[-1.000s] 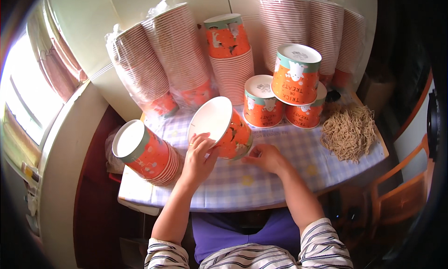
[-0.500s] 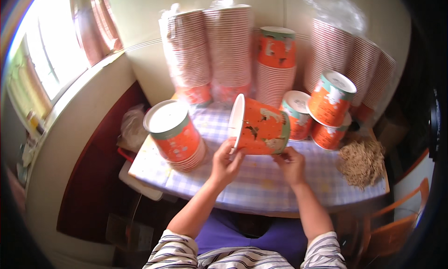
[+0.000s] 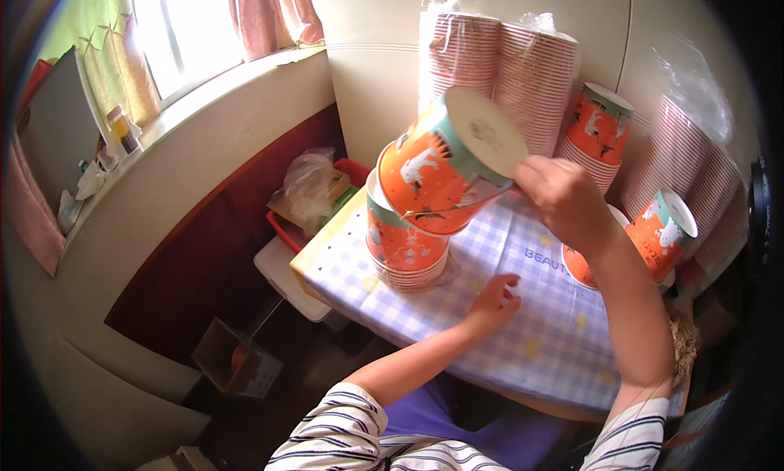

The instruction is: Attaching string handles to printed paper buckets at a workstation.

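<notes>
Fingers of the right hand curl around the base of an orange paper tub, holding it tilted above the stack of tubs near the bench's left edge. Left hand hovers just over the checked cloth, fingers loosely spread, holding nothing. With such a one-sided grip, the tub could slip or land crooked, and a knock could tip the stack off that edge.

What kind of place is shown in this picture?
Probably a small room at home used for piecework: a table with a checked cloth, a curtained window, and wrapped stacks of paper cups along the wall. The right hand holds one orange cup.
</notes>
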